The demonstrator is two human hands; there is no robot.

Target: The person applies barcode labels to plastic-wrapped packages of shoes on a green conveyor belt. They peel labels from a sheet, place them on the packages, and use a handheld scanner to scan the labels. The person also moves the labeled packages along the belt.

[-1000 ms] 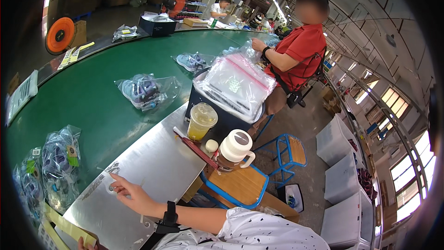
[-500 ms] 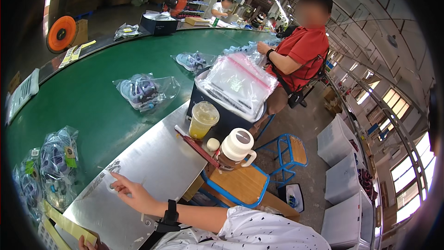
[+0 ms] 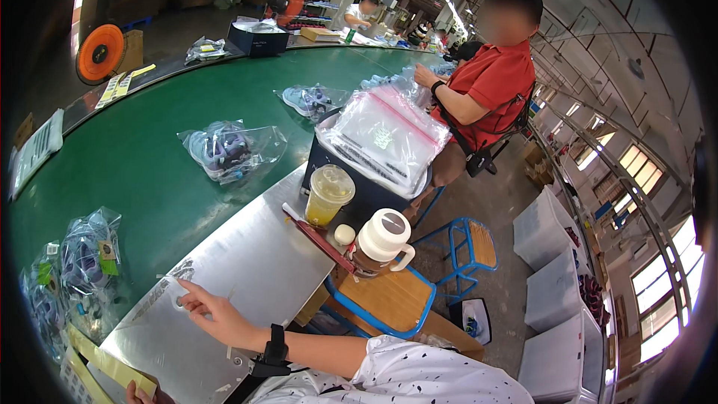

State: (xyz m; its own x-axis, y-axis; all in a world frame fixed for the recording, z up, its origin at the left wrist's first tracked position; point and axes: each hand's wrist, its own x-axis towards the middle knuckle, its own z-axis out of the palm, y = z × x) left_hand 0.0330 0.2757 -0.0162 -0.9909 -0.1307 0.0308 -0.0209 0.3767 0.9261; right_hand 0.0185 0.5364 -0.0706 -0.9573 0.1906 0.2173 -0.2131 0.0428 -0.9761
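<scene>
My right hand (image 3: pixel 215 316) hovers over the metal tabletop (image 3: pixel 232 258), index finger stretched out, the others loosely bent. A tiny pale piece lies by its index fingertip; whether it sticks to the finger I cannot tell. At the lower left, my left hand (image 3: pixel 140 395), partly cut off by the picture's edge, has its fingers closed on a yellow paper strip (image 3: pixel 112 359). Beyond it, clear bags of bluish shoes with tags (image 3: pixel 86 258) lie on the green belt (image 3: pixel 157 217). Another bagged pair of shoes (image 3: pixel 224 148) lies farther along.
A plastic cup of yellow drink (image 3: pixel 329 193), a white-lidded jug (image 3: pixel 384 233) and a dark red long object (image 3: pixel 318 238) stand or lie at the table's right. Behind them is a box piled with clear bags (image 3: pixel 385 138). A person in red (image 3: pixel 486 90) handles shoes; stools (image 3: pixel 385 295) stand at right.
The bagged shoes on the green belt have shifted slightly left. The person in red has raised their hands a little with a clear bag. My hands have hardly moved.
</scene>
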